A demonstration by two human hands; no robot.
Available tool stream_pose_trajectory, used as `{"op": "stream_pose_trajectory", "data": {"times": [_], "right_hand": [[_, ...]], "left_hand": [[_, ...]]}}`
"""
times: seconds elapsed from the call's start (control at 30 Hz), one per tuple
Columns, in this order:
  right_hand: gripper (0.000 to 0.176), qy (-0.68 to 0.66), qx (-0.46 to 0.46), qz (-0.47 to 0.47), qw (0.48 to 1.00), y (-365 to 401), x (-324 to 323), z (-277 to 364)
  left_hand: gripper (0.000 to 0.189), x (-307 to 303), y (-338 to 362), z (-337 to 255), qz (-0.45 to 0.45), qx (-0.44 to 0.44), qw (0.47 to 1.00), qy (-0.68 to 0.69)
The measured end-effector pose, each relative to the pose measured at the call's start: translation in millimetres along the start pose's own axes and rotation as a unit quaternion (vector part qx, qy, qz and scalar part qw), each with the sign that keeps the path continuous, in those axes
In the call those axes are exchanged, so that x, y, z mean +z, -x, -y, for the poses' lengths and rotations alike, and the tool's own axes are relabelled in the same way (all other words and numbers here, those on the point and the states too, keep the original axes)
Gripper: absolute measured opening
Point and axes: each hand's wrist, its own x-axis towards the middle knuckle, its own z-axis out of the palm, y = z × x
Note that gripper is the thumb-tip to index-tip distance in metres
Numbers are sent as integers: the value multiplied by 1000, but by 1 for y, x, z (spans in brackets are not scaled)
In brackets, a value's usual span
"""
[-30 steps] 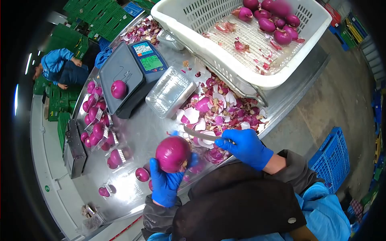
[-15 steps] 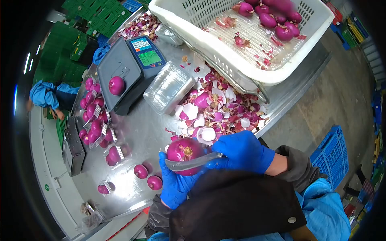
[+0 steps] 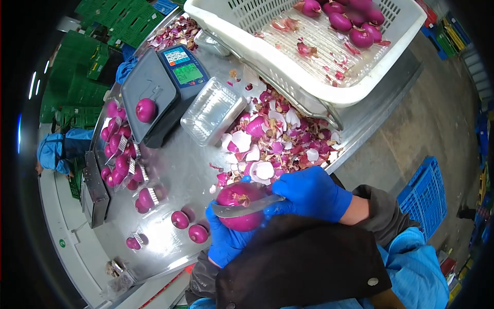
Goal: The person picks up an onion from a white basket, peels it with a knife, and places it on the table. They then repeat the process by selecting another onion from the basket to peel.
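Note:
A large red onion point(image 3: 241, 220) rests in my left hand point(image 3: 225, 243), whose blue-gloved fingers curl round it from below and behind. My right hand point(image 3: 310, 193), also gloved in blue, is closed on a knife point(image 3: 247, 208); the handle is hidden in the fist. The curved blade lies across the front of the onion, just under its dry root tuft. Right beyond the onion spreads a heap of onion skins point(image 3: 288, 138), purple, white and brown. Two peeled onions, one of them this onion point(image 3: 198, 234), lie on the metal table left of my left hand.
A white basket point(image 3: 355, 98) with onions stands at the upper right. A scale point(image 3: 154, 87) bearing one onion sits beside a clear plastic tray point(image 3: 212, 113). Packed onions point(image 3: 121, 147) line the left side. A person in blue point(image 3: 54, 152) is at far left; a blue pallet point(image 3: 424, 198) lies right.
The onion has turned slightly in my left hand, and a blue fingertip now shows behind its top. The knife stays across it. The person at far left has shifted.

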Motion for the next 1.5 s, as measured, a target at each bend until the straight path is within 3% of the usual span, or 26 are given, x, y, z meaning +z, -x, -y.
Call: {"op": "stream_pose_trajectory", "data": {"times": [0.1, 0.17, 0.27, 0.33, 0.4, 0.53, 0.67, 0.73, 0.77, 0.87, 0.97, 1.0, 1.13, 1.2, 1.27, 1.33, 1.4, 1.47, 1.5], "right_hand": [[32, -45, -10, 3, 999, 11, 7, -14], [29, -76, 131, -22, 988, 31, 25, -41], [28, -139, 71, -68, 985, 15, 15, -20], [29, -109, 51, -46, 992, 2, 5, -10], [33, -99, 18, -1, 995, -7, -2, 1], [37, -59, 18, 31, 998, -10, -4, 5], [36, -47, 10, 40, 998, -4, -3, -3], [32, -77, 85, 5, 993, 6, 3, -19], [32, -77, 84, 8, 993, 8, 4, -21], [27, -101, 72, -5, 992, 9, 5, -19], [25, -171, 152, -75, 971, 7, 12, -17], [27, -198, 189, -49, 961, 9, 14, -16], [29, -207, 173, 35, 962, 18, 32, -13], [29, -221, 172, 37, 959, 17, 37, -9], [30, -244, 191, 72, 948, 14, 37, -7], [31, -233, 189, 89, 950, 14, 40, -8], [30, -228, 207, 104, 946, 13, 44, -11], [28, -207, 199, 129, 949, 11, 40, -13], [27, -208, 212, 128, 946, 9, 37, -11]], "left_hand": [[88, -3, 2, -1, 18, 43, 998, -51], [82, -2, 3, -8, 67, 73, 992, -84], [89, 6, -1, -3, 3, 93, 994, -59], [89, 7, -4, -2, -4, 100, 993, -54], [89, 4, -1, -4, 20, 58, 994, -91], [94, 3, 0, -4, -16, 59, 973, -224], [83, 2, 0, 0, -7, 34, 995, -89], [81, -3, 0, -3, 67, 21, 986, -151], [78, 1, 5, -1, 72, 9, 990, -118], [76, 4, -4, 2, 13, 56, 993, -106], [73, 9, -4, -13, 11, 96, 984, -147], [73, 8, -6, -21, 19, 104, 983, -151], [68, 7, -10, -90, -48, 364, 868, -333], [71, 21, -11, -137, -74, 457, 755, -465], [75, 34, -19, -188, -167, 532, 574, -599], [79, 28, -38, -252, -173, 558, 484, -651], [84, 25, -56, -305, -174, 569, 473, -649], [89, 28, -68, -342, -250, 513, 368, -734], [89, 31, -76, -352, -255, 520, 368, -728]]}}
